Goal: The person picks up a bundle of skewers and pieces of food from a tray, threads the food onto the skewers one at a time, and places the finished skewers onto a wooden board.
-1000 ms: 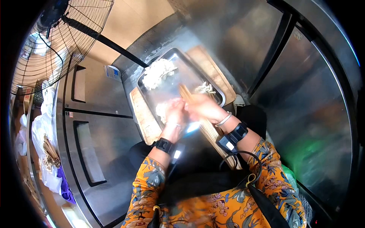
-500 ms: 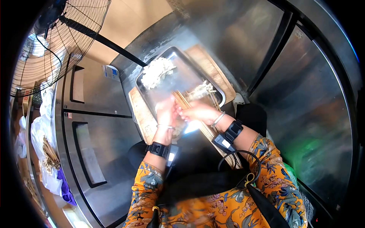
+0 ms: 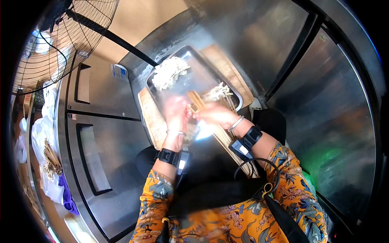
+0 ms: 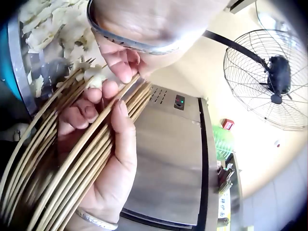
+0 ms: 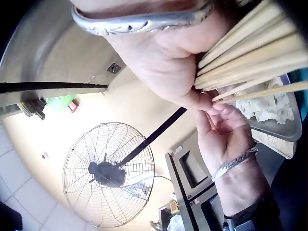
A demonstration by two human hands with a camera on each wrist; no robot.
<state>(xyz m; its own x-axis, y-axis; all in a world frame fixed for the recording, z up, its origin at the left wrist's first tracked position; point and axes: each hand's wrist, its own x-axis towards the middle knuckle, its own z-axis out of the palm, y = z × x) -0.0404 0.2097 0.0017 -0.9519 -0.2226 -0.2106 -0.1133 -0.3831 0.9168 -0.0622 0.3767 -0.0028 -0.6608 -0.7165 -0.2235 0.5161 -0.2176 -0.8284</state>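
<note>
My right hand (image 3: pixel 216 114) grips a thick bundle of bamboo skewers (image 4: pixel 84 178), its thumb lying along them in the left wrist view. One skewer (image 4: pixel 79 144) stands apart from the bundle, its tip reaching my left hand (image 5: pixel 226 139). The left fingertips are curled and pinch at that tip; whether a bit of food is between them I cannot tell. Below both hands, a metal tray (image 3: pixel 194 52) holds a heap of pale torn food pieces (image 3: pixel 170 73) at its far left. More pale pieces (image 3: pixel 219 92) lie at its right side, with skewer sticks beside them.
Wooden boards (image 3: pixel 229 71) show along both sides of the tray. A standing fan (image 5: pixel 109 173) rises at the left. Steel cabinets (image 3: pixel 105 150) stand on the left, with a steel door (image 3: pixel 324 121) on the right. Bundled sticks (image 3: pixel 52 162) in plastic lie far left.
My left hand has drawn slightly left of the right hand since a second ago and stays at the skewer tips. The right hand keeps holding the bundle; the view has shifted a little.
</note>
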